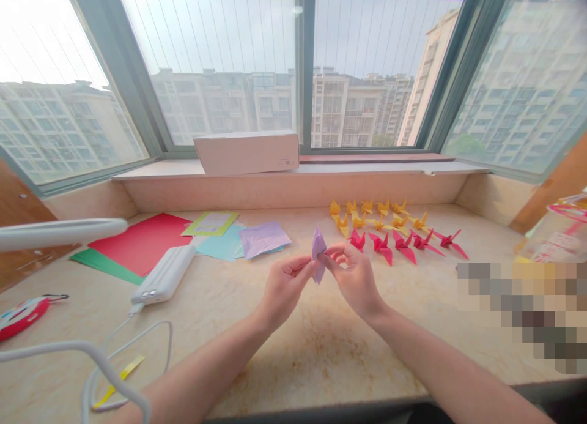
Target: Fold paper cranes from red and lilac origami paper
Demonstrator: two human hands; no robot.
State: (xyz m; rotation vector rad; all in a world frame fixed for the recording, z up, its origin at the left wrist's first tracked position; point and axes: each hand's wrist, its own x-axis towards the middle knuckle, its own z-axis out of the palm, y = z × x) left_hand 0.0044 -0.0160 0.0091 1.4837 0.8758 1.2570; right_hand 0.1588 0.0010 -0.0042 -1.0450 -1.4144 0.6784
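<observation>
Far left edge: a red and white round object lies on the marble counter, partly cut by the frame.
Cable: a white cable loops on the counter and goes into the white power bank.
Paper sheets: a red sheet lies over a green sheet; beside them are a yellow-green sheet, a light blue sheet and a lilac sheet.
Window sill: a white box stands on it, well behind the hands.
Left hand: the left hand is raised over the counter, forearm coming from the lower left, fingers curled, thumb and forefinger closed on the left side of the folded lilac paper.
Folded lilac paper: the folded lilac paper is held upright between both hands, above the counter, its point up.
Right hand: the right hand pinches the right side of the paper with thumb and forefinger; the other fingers are loosely bent.
Finished cranes: yellow paper cranes stand in rows behind, red paper cranes in a row just right of the right hand.
</observation>
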